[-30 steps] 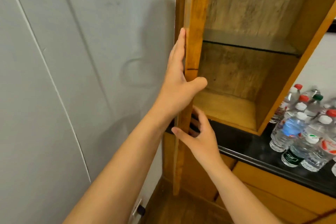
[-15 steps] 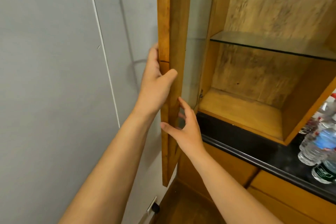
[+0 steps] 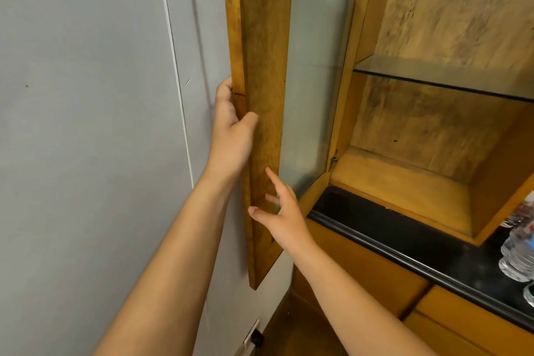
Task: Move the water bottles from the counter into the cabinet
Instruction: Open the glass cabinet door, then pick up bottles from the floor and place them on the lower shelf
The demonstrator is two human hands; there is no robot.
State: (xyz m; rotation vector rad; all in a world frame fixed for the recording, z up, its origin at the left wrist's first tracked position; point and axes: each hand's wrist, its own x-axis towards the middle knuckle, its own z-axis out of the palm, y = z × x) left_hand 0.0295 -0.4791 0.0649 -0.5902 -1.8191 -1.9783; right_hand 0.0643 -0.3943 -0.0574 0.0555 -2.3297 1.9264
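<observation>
Closest to me are two bare forearms reaching up and away toward the cabinet door (image 3: pixel 261 113). The right hand (image 3: pixel 284 218) sits lower, its fingers (image 3: pixel 274 182) spread and relaxed, the tips touching or just off the door's wooden inner frame near its bottom; it grips nothing. Above it, the left hand (image 3: pixel 231 136) grips the door's free edge: the thumb lies across the inner face, and the other fingers wrap round behind the wood, out of sight.

The door stands swung wide, edge-on toward us, close to the grey wall (image 3: pixel 86 124) on the left. Its pane is frosted glass (image 3: pixel 313 81) in a wooden frame, hinged at the cabinet's left side.

Past the door, the cabinet (image 3: pixel 427 130) is open. It has a wooden floor, a mottled wooden back and a glass shelf (image 3: pixel 445 75) higher up. It rests on a black worktop (image 3: pixel 390 225), with wooden drawer fronts below.

The water bottles (image 3: pixel 518 251) stand on that worktop at the far right, outside the cabinet and just beside its right wall. Only a few clear bottles show, cut off by the edge of view.
</observation>
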